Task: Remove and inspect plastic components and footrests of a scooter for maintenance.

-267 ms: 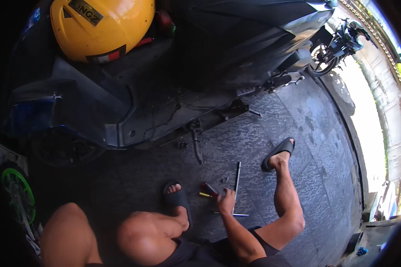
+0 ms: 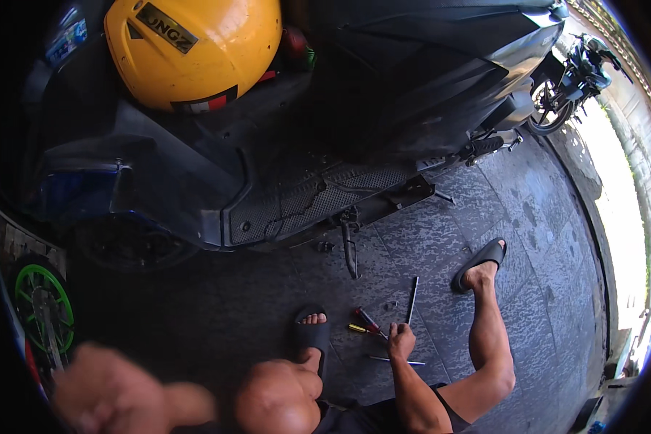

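Note:
My right hand (image 2: 401, 341) is low over the dark floor with its fingers curled closed. What lies inside its grip is hidden. It covers part of the long shaft of a T-handle wrench (image 2: 412, 300), whose crossbar shows below the hand. Just left of the fingers lie a screwdriver with a red and black handle (image 2: 367, 319) and one with a yellow handle (image 2: 357, 328). A few small metal pieces (image 2: 391, 305) rest near the shaft. My left hand (image 2: 108, 390) is raised at the lower left, close to the camera, and smeared by motion.
A dark scooter (image 2: 289, 195) spans the top, its side stand (image 2: 349, 249) down and a yellow helmet (image 2: 195, 54) on it. A green-rimmed wheel (image 2: 43, 307) stands at left. My slippered feet flank the tools. Another motorcycle (image 2: 568, 83) is parked at upper right.
The whole view has shifted, so the scene sits farther right and lower. My right hand has moved slightly right, onto the wrench shaft. At lower left my left hand has come into sight, blurred.

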### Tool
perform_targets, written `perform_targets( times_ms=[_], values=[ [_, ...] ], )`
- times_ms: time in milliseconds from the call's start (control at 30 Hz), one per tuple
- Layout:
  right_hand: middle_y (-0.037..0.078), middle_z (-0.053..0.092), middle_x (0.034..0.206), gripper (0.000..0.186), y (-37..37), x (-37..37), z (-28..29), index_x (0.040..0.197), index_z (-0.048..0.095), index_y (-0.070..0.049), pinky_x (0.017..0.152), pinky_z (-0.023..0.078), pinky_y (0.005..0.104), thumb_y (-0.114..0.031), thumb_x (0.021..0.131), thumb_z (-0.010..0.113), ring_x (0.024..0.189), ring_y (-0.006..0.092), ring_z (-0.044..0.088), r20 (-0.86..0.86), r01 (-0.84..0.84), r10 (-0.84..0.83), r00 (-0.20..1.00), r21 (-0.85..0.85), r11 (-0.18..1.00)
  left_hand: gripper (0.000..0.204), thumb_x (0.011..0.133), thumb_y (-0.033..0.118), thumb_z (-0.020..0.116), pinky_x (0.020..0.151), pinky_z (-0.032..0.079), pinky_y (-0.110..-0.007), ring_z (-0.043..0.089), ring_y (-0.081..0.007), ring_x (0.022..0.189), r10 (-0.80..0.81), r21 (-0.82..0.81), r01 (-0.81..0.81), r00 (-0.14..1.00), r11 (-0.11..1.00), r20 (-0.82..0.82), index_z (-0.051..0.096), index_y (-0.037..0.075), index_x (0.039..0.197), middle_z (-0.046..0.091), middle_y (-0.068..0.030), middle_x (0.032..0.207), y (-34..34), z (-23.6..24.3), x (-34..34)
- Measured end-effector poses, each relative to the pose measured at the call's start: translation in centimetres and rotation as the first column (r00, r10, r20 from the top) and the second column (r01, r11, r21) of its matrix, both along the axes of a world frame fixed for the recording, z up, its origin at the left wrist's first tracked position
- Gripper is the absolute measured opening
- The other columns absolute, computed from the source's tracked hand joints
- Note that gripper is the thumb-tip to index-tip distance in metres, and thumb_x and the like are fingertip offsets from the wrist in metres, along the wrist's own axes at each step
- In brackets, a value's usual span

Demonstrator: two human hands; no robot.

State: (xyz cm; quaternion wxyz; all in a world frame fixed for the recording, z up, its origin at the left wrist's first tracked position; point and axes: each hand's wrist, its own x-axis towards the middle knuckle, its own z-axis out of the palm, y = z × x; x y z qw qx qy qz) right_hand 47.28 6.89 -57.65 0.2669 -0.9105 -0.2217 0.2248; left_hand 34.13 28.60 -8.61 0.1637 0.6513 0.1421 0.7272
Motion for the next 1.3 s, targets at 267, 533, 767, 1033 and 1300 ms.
perform_targets(
  times_ms=[267,533,767,1033,1300],
  values=[
    [0.016,0.064,0.087,0.019,1.3,-0.5,1.3,0.09,0.062,-0.004,0.07,0.049,0.0444,-0.022,0.086,0.068,0.079,0.0359,0.064,0.116,-0.219,0.206,0.972,0.109,0.97,0.014,0.095,0.013,0.059,0.055,0.04,-0.02,0.049,-0.0028,0.063,-0.343,-0.942,0.002,0.931,0.337,-0.121,0.059,0.005,0.084,0.055,0.0031,0.069,-3.9,-29.7,-12.0],
    [0.017,0.059,0.1,0.034,16.8,-2.4,10.7,0.112,0.057,-0.001,0.08,0.049,0.0389,-0.016,0.084,0.07,0.091,0.0321,0.061,0.116,-0.242,0.216,0.969,0.597,0.765,0.009,0.094,0.01,0.06,0.057,0.042,-0.021,0.051,-0.0024,0.063,-0.374,-0.923,0.001,0.914,0.386,-0.156,0.062,0.002,0.091,0.057,0.0033,0.068,0.5,-35.8,-4.6],
    [0.02,0.06,0.102,0.031,26.0,1.2,13.0,0.106,0.06,0.001,0.083,0.048,0.0424,-0.013,0.082,0.071,0.093,0.0366,0.061,0.146,-0.46,0.458,0.877,0.535,0.709,0.008,0.094,0.008,0.059,0.06,0.043,-0.021,0.052,-0.0025,0.066,-0.301,-0.916,-0.044,0.937,0.399,-0.176,0.063,0.002,0.095,0.059,0.0033,0.072,3.3,-37.1,-1.1],
    [0.02,0.061,0.112,0.039,25.5,8.7,15.4,0.112,0.059,0.001,0.087,0.048,0.0433,-0.016,0.08,0.073,0.1,0.0371,0.061,0.382,-0.526,0.373,0.846,0.475,0.705,0.008,0.094,0.008,0.059,0.062,0.042,-0.019,0.051,-0.0019,0.069,-0.292,-0.941,-0.012,0.949,0.337,-0.116,0.062,0.001,0.096,0.058,0.0044,0.076,2.7,-40.0,-3.7],
    [0.019,0.071,0.102,0.028,10.3,21.1,15.4,0.108,0.066,0.004,0.083,0.054,0.0352,-0.013,0.086,0.069,0.093,0.0272,0.069,0.153,-0.427,0.408,0.9,0.126,0.895,0.011,0.092,0.012,0.062,0.067,0.049,-0.024,0.06,-0.0074,0.075,-0.635,-0.977,-0.074,0.769,-0.2,0.072,0.064,0.002,0.096,0.064,-0.0014,0.081,-4.6,-38.0,-7.0]
  ],
)
